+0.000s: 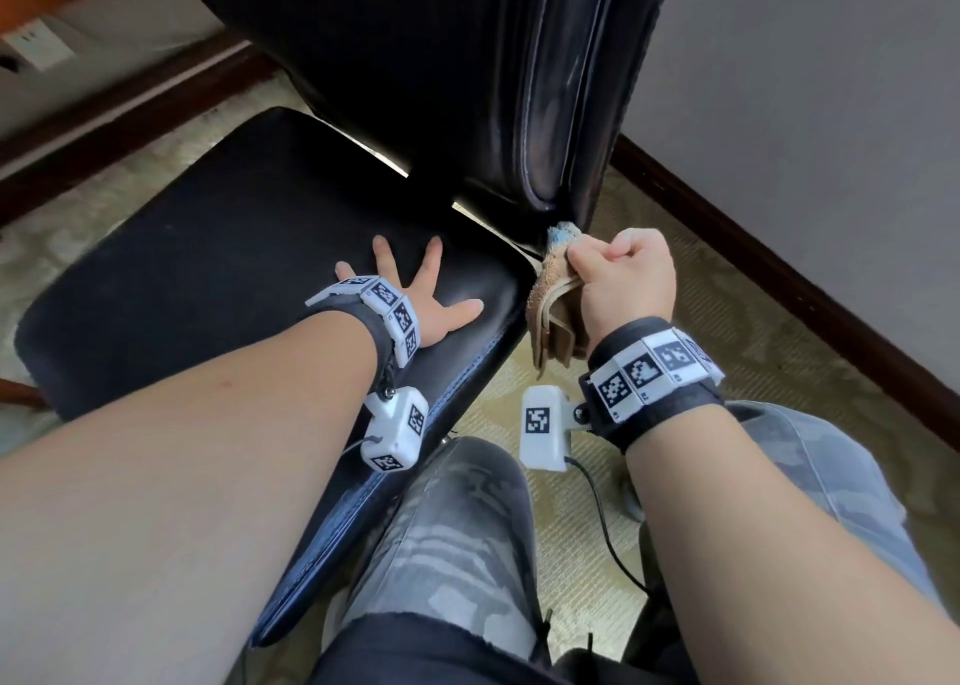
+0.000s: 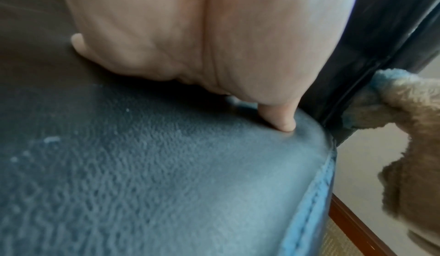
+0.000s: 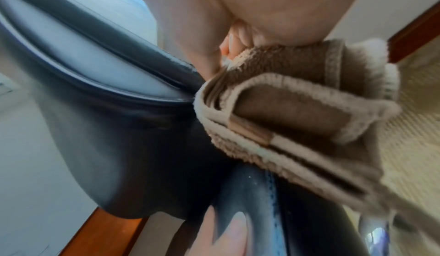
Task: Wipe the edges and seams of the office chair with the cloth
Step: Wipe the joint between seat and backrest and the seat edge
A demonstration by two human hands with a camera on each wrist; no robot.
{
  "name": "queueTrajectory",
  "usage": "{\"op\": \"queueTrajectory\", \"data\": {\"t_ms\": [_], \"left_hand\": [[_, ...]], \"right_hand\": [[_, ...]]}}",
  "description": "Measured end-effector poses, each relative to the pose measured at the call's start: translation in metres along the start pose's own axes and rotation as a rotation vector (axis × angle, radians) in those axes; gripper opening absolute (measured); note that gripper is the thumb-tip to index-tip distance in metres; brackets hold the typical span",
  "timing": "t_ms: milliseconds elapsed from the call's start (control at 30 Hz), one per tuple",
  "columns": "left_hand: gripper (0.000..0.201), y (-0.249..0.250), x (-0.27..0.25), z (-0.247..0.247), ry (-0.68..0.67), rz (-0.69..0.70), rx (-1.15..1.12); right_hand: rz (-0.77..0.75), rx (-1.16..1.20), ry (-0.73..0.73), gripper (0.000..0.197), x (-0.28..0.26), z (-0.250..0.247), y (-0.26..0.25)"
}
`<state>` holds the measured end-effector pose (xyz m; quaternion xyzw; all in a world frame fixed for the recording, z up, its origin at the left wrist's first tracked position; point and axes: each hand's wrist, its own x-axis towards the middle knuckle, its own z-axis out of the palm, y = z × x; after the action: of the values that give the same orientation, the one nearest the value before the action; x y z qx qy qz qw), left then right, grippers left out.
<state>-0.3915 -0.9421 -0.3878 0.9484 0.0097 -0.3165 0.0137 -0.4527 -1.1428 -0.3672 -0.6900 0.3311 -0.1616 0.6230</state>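
right hand (image 1: 626, 281) fisted around folded brown cloth (image 1: 553, 315), fingers curled tight on it, blue-edged tip of cloth pressed at lower corner of backrest (image 1: 467, 71) seam, just right of seat's far right corner. rest of cloth hanging below fist, off seat edge. left hand (image 1: 436, 310) flat on seat (image 1: 208, 247) near far right corner, fingers straight and spread apart, thumb tip pressing into leather in left wrist view. little finger side partly hidden behind marker wristband (image 1: 387, 315). top of backrest cut off by frame, chair base hidden. right wrist view blurred, fingertips barely visible above cloth. stitched seat edge running near-left to far-right, beside camo trouser knee (image 1: 441, 528). patterned carpet (image 1: 727, 331) open to right of chair up to dark wood skirting (image 1: 779, 268) and grey wall. narrow gap between seat and backrest.
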Motion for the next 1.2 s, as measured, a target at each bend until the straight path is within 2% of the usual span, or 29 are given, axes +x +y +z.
{"op": "queueTrajectory", "data": {"t_ms": [167,400,600,667,767,833,967,1067,1200], "left_hand": [[0.1,0.002,-0.002,0.0,0.015,-0.004,0.015],[0.1,0.004,-0.004,-0.001,0.021,-0.01,0.028],[0.1,0.006,-0.006,-0.002,0.016,-0.024,0.014],[0.1,0.005,-0.006,-0.002,0.019,-0.015,0.014],[0.1,0.001,-0.003,0.001,0.009,0.0,0.009],[0.1,0.0,-0.002,0.002,0.006,0.003,0.009],[0.1,0.001,-0.004,0.002,0.02,0.0,0.016],[0.1,0.003,-0.006,0.001,0.03,-0.01,0.024],[0.1,0.012,-0.007,-0.001,-0.019,-0.082,-0.012]], "right_hand": [[-0.004,-0.013,0.002,0.029,0.004,0.005,-0.008],[-0.214,-0.139,-0.026,0.024,-0.007,0.007,-0.021],[-0.374,-0.2,-0.137,0.021,-0.027,0.014,-0.025],[-0.343,-0.229,-0.116,0.021,-0.023,0.013,-0.02],[-0.226,-0.212,-0.005,0.021,-0.008,0.005,-0.013],[-0.225,-0.212,0.007,0.021,-0.004,0.002,-0.016],[-0.275,-0.232,-0.036,0.022,-0.011,0.002,-0.024],[-0.375,-0.254,-0.073,0.018,-0.02,0.003,-0.03],[-0.563,-0.291,-0.25,0.016,-0.039,0.012,-0.036]]}}
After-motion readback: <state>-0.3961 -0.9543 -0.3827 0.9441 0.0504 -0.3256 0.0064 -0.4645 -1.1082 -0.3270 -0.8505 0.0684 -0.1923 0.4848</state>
